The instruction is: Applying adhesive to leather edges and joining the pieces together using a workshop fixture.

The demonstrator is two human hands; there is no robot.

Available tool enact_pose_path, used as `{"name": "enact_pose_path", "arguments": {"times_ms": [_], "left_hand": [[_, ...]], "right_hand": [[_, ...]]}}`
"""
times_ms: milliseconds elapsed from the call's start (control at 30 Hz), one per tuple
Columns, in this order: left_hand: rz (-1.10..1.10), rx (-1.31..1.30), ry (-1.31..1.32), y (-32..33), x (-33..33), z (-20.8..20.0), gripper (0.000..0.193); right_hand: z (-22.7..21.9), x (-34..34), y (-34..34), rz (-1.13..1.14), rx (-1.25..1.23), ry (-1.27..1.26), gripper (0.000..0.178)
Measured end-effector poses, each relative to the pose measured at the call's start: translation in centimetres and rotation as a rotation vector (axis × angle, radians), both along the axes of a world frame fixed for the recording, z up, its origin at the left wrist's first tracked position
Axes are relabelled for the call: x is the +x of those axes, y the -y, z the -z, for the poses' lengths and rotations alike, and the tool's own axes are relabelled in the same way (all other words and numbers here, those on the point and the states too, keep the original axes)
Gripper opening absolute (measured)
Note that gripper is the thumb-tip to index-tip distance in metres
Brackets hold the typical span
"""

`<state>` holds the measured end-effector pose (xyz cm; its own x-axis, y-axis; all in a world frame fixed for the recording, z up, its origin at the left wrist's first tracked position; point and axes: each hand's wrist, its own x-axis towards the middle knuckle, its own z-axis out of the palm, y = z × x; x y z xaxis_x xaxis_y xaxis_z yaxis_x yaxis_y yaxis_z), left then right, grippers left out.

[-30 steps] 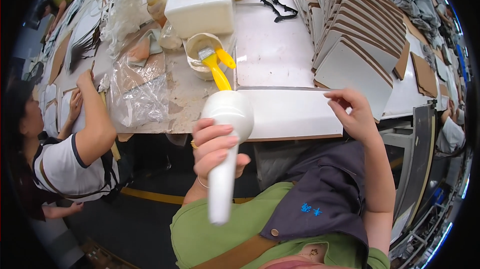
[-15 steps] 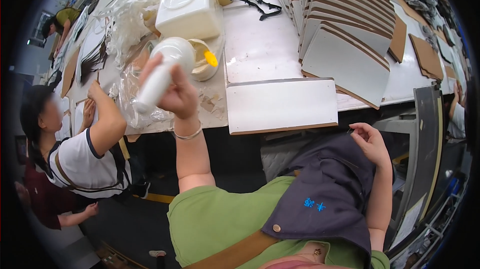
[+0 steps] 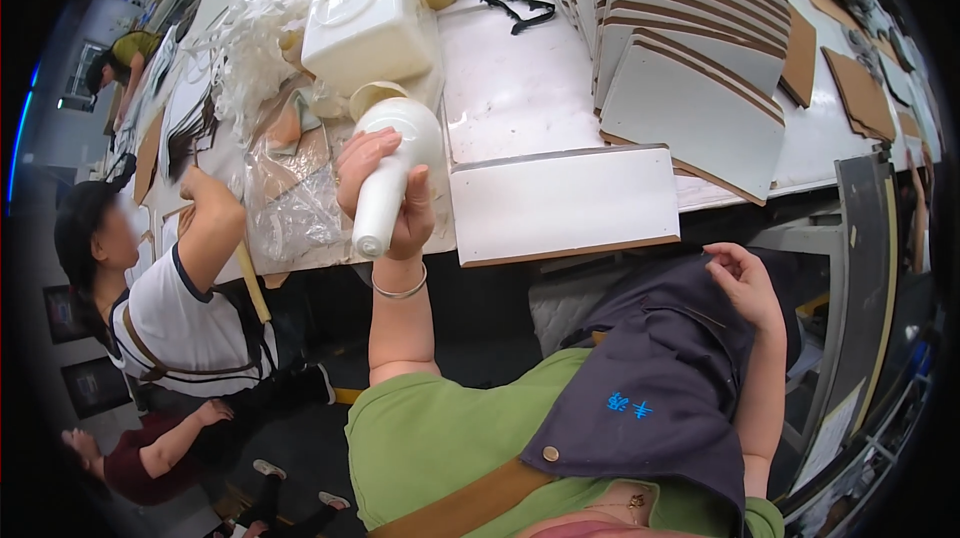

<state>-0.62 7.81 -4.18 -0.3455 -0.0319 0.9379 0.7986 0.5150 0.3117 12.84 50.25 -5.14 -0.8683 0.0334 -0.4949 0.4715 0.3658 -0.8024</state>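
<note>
My left hand [image 3: 390, 183] is closed round the narrow neck of a glossy white bottle-shaped thing [image 3: 410, 133] with a round bulb. It is tilted, the neck end toward me and the bulb toward the table. Just behind the bulb, a cream-coloured round container [image 3: 378, 96] is partly hidden. My right hand [image 3: 742, 283] hovers by my apron, in front of the table edge. Its fingers are loosely curled and apart, with nothing visible in them. Between the hands, a white panel [image 3: 565, 203] with a brown edge lies at the table's front.
A fanned stack of white boards [image 3: 690, 88] stands at the back right. A white box-shaped container [image 3: 365, 23], clear plastic film [image 3: 290, 198] and black straps [image 3: 510, 8] lie on the table [image 3: 490, 88]. A co-worker in a white shirt [image 3: 185, 323] works at my left.
My left hand has moved right and toward me, turning the white bottle-shaped thing so its neck end faces me. The yellow piece by the container is now out of sight. My right hand hardly moved.
</note>
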Motion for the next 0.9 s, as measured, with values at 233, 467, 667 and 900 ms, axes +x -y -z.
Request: {"name": "enact_pose_path", "arguments": {"times_ms": [233,467,667,900], "left_hand": [[-0.133,0.202,0.219,3.0,-3.8,-0.4,0.037],[-0.014,0.324,0.610,4.5,-6.7,-0.5,0.036],[-0.211,0.116,0.502,4.4,-7.2,0.3,0.047],[-0.577,-0.178,0.076,-0.1,-2.2,1.5,0.070]], "right_hand": [[0.6,1.0,-0.7,0.018,0.030,0.002,0.025],[1.4,1.8,-1.6,0.049,-0.004,-0.011,0.025],[2.0,2.1,-2.0,0.064,-0.004,-0.032,0.026],[1.8,3.5,-3.6,0.093,-0.003,-0.059,0.025]]}}
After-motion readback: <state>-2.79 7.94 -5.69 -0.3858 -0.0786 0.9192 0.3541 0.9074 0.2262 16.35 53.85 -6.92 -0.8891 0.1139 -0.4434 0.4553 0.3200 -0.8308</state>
